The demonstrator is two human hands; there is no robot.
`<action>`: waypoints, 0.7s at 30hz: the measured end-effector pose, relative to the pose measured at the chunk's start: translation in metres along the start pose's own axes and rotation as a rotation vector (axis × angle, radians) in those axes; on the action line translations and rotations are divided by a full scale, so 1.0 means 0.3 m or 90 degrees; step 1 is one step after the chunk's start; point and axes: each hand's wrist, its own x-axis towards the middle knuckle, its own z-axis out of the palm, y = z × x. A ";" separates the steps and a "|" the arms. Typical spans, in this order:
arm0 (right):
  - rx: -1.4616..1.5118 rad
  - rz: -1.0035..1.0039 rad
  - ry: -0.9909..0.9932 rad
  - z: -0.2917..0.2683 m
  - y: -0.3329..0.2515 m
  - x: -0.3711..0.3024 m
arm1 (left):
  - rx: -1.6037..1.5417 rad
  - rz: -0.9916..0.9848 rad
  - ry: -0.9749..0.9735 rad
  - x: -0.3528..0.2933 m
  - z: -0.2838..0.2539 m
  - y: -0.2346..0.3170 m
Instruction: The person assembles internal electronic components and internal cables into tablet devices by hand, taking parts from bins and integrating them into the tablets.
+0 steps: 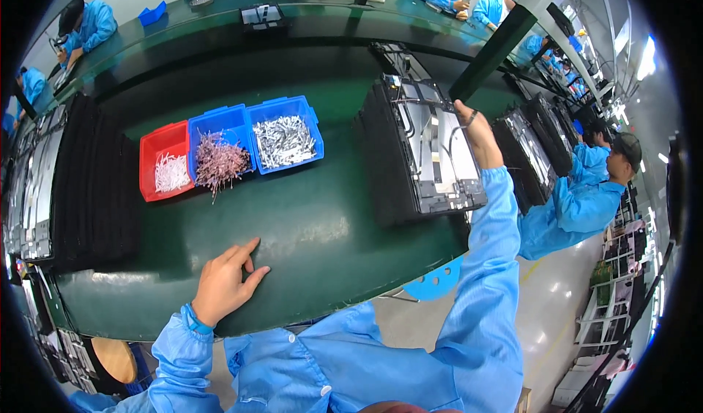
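Green bench [307,270]: red bin [149,168], two blue bins [227,122], left black stack [95,186], right black stack [399,164].

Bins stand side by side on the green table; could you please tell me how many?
3: the red bin at left, the middle blue bin, and the right blue bin.

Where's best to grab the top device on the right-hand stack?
Probably the right edge of the top device, coming from the right, where the right hand is: the device lies flat atop the stack, with that edge exposed.
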 end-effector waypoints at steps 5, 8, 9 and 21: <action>-0.085 -0.131 -0.139 -0.025 0.101 0.268 | -0.017 -0.014 0.125 0.005 0.063 -0.006; -0.068 -0.132 -0.151 -0.014 0.115 0.391 | -0.030 -0.026 0.165 -0.005 0.083 -0.019; -0.064 -0.129 -0.159 -0.004 0.113 0.416 | -0.032 -0.039 0.172 -0.009 0.088 -0.023; 0.020 0.049 -0.444 0.736 0.385 0.450 | -0.100 -0.020 0.252 0.066 0.107 -0.032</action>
